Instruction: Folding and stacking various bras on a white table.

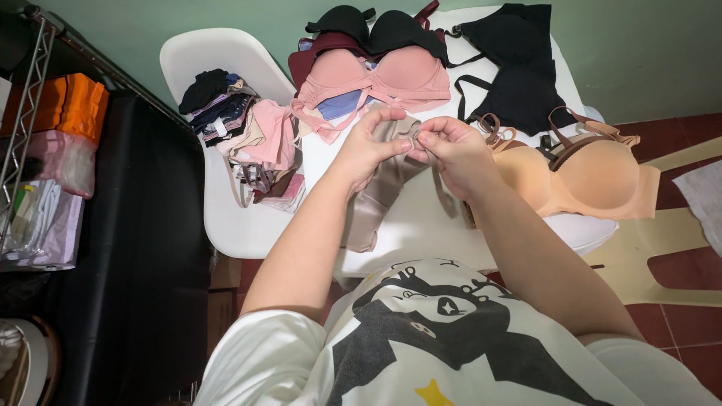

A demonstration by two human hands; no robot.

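Observation:
My left hand (372,143) and my right hand (451,146) meet over a white table (421,225). Both pinch the strap end of a taupe bra (376,195), which hangs down from my fingers onto the tabletop. A small clasp sits between my fingertips. Just right of my right hand lies a peach bra (594,177) with brown straps. Behind my hands lie a pink bra (376,79) and black bras (519,75).
A white chair (226,218) on the left carries a pile of folded garments (241,128). A black surface (135,248) and a wire rack (30,98) with orange and pink bags stand far left. Red floor tiles (692,135) show at right.

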